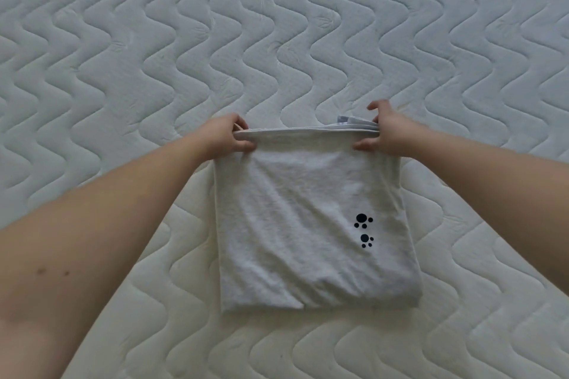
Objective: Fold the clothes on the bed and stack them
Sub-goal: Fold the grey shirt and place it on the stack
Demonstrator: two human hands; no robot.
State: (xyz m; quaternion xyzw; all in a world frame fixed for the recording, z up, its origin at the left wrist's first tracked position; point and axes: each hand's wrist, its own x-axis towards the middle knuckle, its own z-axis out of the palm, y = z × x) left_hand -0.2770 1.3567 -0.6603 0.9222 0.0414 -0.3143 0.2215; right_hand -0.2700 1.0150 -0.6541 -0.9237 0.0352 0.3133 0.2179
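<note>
- On the quilted mattress (277, 40), near its front edge, lies a folded light grey garment (308, 224), roughly rectangular and flat.
- At the garment's far left corner, the left hand (226, 135) pinches the stacked layers: thumb on top of the cloth, fingers curled round the far edge.
- At the far right corner, the right hand (386, 132) grips the same edge, thumb pressed on the upper surface and fingers tucked behind; its index finger sticks up loose above the cloth.
- Both hands hold the far edge slightly raised, so several fabric layers show there as thin stacked lines, with a small paler fold poking out just beside the right hand.
- Long axis of the garment runs from the person outward, the near fold closest to the camera, the gripped edge farthest.
- Two small black paw prints (364, 229) sit on the right half of the top face, one above the other.
- Near corners rest on the mattress, slightly rounded and rumpled.
</note>
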